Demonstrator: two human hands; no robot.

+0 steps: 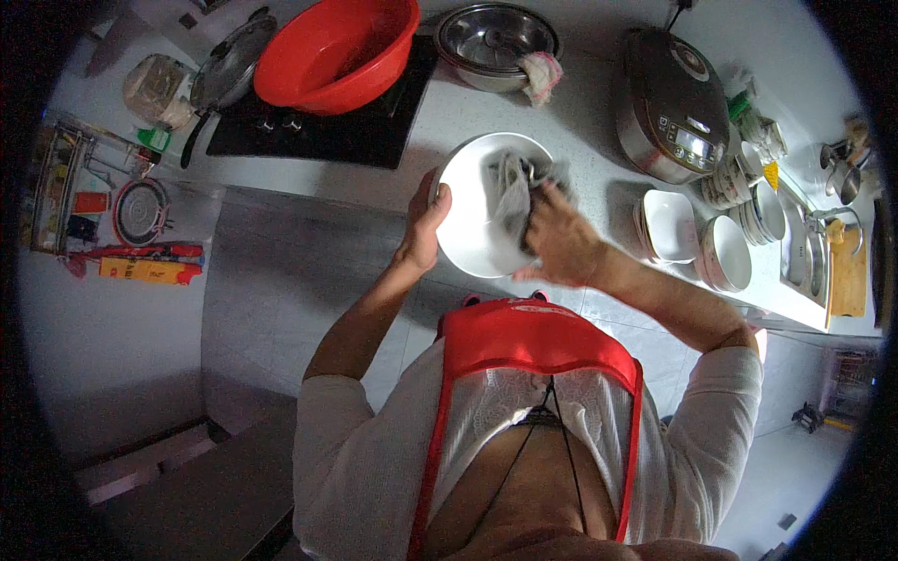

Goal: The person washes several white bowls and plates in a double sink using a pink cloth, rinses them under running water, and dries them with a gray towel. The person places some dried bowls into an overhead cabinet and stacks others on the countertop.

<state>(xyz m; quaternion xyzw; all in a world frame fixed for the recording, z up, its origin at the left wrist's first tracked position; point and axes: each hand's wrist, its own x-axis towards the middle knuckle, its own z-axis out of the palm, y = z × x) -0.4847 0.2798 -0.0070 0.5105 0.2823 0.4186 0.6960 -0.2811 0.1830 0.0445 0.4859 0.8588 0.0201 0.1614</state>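
Observation:
A round white bowl (466, 210) is held up in front of me, its inside facing my eyes. My left hand (422, 228) grips its left rim, with the thumb over the edge. My right hand (561, 235) holds a grey cloth (511, 186) against the inner right side of the bowl. Both this hand and the cloth are blurred. Part of the bowl's right rim is hidden behind the hand.
Behind the bowl, a red plastic basin (337, 63) rests on the black cooktop (302, 144). Steel bowls (494, 42) with a draped cloth (541, 76) and a rice cooker (670, 112) stand farther back. Square white dishes (670, 226), stacked bowls (727, 252) and a sink (796, 242) lie right.

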